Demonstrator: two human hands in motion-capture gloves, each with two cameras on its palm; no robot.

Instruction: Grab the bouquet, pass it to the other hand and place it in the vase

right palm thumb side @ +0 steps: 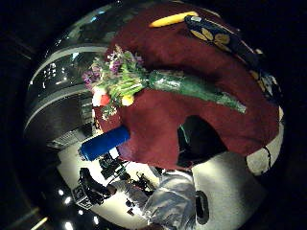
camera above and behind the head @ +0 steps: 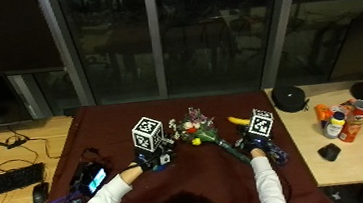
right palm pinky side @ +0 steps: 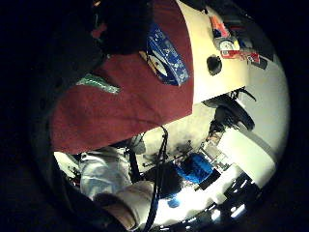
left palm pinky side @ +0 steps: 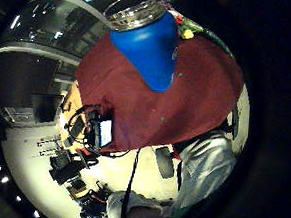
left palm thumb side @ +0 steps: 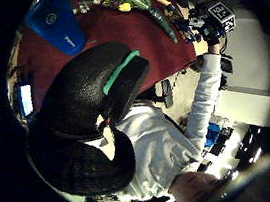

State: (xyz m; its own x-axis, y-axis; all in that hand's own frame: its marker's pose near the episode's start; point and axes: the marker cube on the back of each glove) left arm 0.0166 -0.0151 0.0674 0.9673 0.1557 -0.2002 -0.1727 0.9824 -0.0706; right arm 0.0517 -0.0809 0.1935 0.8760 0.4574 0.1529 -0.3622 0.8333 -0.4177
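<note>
The bouquet [camera above and behind the head: 201, 133] is seen lying on the maroon tablecloth [camera above and behind the head: 110, 123], wrapped stems towards the right hand [camera above and behind the head: 251, 144], apparently for a grasp; whether those fingers are closed cannot be told. The blue vase [left palm pinky side: 150, 44] is stood upright near the left hand [camera above and behind the head: 148, 160], whose fingers appear loosely curled and empty.

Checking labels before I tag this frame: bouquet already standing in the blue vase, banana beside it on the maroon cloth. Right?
Not quite. The bouquet is not in the blue vase; it lies flat on the maroon cloth, apart from the vase, as the right thumb side palm view shows. The banana does lie on the cloth near it.
</note>
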